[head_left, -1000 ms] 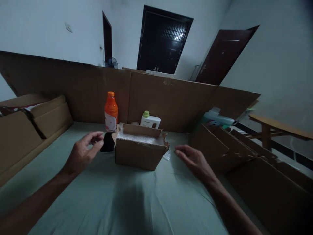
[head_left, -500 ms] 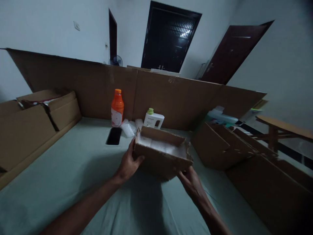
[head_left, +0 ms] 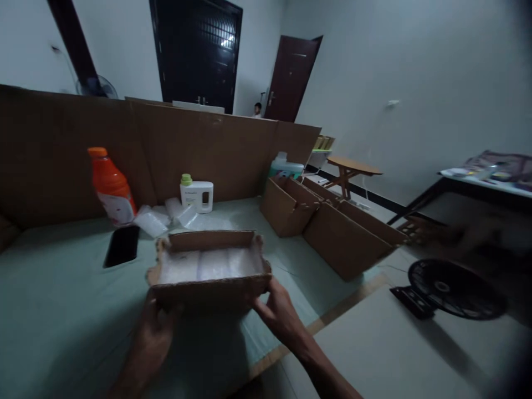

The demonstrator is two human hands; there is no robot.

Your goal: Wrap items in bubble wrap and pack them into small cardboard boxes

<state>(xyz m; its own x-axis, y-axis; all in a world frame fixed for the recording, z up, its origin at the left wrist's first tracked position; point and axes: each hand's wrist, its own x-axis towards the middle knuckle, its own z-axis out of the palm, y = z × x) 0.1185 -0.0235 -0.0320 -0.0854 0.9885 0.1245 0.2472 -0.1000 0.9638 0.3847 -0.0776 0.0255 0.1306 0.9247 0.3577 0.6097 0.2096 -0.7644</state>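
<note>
A small open-topped cardboard box point(head_left: 208, 296) is between my hands, above the green cloth. White, translucent wrapped material that looks like bubble wrap point(head_left: 211, 264) fills its inside. My left hand point(head_left: 155, 332), partly blurred, grips the box at its front left corner, with its fingertips in shadow. At the right front corner, my right hand point(head_left: 279, 310) has the thumb on the front wall and the other fingers mostly hidden behind it. Just beyond the box lie loose pieces of bubble wrap point(head_left: 153, 220). A black phone point(head_left: 122, 246) rests flat to the left.
An orange bottle point(head_left: 112, 185) and a white jug with a green cap point(head_left: 197, 194) stand before a cardboard wall point(head_left: 216, 144). Open cardboard boxes point(head_left: 349, 244) line the right side, with a teal bottle point(head_left: 285, 166) behind. A black fan point(head_left: 455, 291) is on the floor. A person point(head_left: 257, 110) is far back.
The view has turned right, bringing the floor fan and side table into sight. The box now faces me more squarely, and my left hand has shifted from its left side to the front corner.
</note>
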